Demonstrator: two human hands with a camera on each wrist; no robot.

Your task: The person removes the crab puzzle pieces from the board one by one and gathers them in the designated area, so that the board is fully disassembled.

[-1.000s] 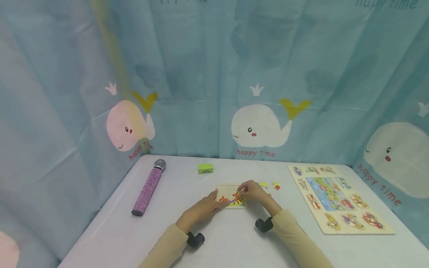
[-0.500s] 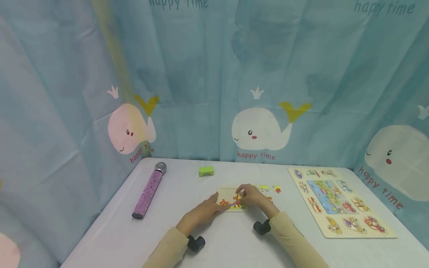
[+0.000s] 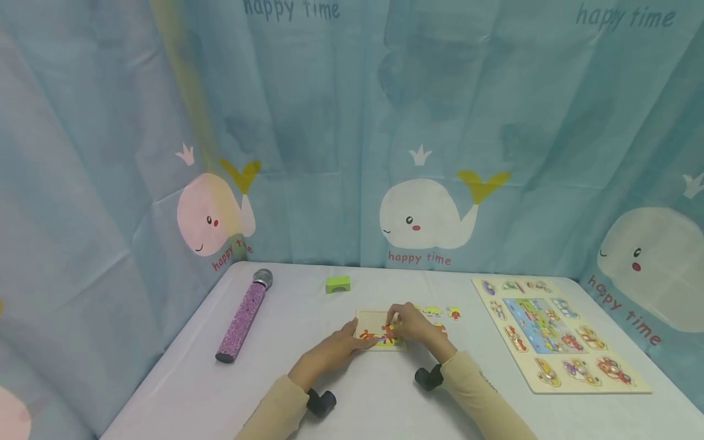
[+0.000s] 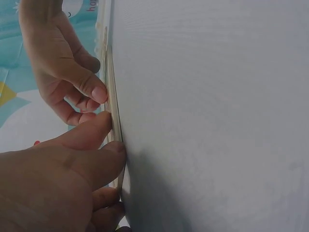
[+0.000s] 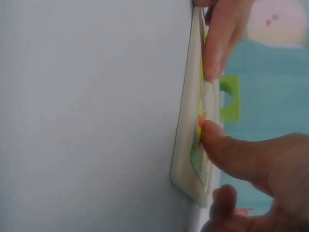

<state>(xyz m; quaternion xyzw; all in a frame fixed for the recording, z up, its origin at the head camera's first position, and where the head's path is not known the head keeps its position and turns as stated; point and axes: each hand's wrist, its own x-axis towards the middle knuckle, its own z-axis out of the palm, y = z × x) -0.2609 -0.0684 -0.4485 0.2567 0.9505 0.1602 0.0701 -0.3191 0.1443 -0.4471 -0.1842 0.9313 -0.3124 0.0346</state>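
A small wooden puzzle board (image 3: 367, 316) lies on the table between both hands, red-orange and yellow pieces along its near part. My left hand (image 3: 332, 351) holds the board's left side, fingers at the edge and thumb stretched over the near pieces. From the right, my right hand (image 3: 414, 324) reaches over the board and pinches a puzzle piece (image 5: 201, 119) against it with thumb and forefinger. The right wrist view shows the thumb tip on this orange-marked piece; its far side is hidden. In the left wrist view the board (image 4: 115, 108) appears edge-on.
Several loose puzzle pieces (image 3: 433, 311) lie beyond and beside the right hand. Behind the board stands a green arch block (image 3: 338, 284). A pink glitter microphone (image 3: 242, 321) lies to the left, a large wooden knob puzzle (image 3: 593, 386) to the right. A blue curtain (image 3: 308, 214) encloses the table.
The head view has tilted up slightly. My right fingers have shifted a little on the board, and more of a loose piece beside the right wrist shows. The left hand keeps its hold.
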